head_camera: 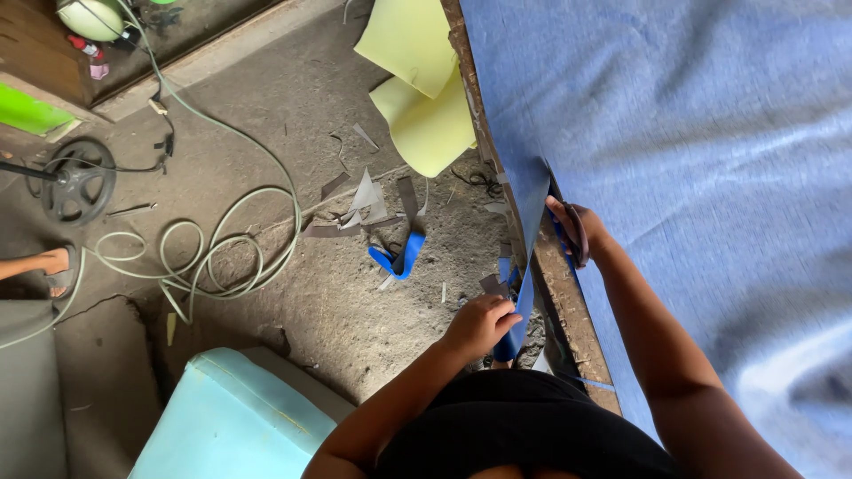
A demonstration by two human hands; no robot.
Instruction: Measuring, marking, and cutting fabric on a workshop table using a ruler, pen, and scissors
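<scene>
— What fills your view?

— Biggest thing I see is the blue fabric [692,160], spread over a board [568,293] down the right side. Left of it is bare concrete floor [293,293], with a pale foam block [231,417] at the bottom and yellow foam sheets [422,84] hanging off the board's top edge.

— And smaller?

— A pale hose [213,257] coils on the floor near a dark wheel [78,182]. Grey and blue offcuts [390,231] lie scattered in the middle.

— The hands?

— My left hand [481,324] is clamped on a blue strip [525,266] that hangs off the fabric's edge, pulling it taut beside the board. My right hand [579,232] sits at the strip's upper end, fingers closed around what I think are scissors [577,235]; they're too hidden to be sure.
</scene>
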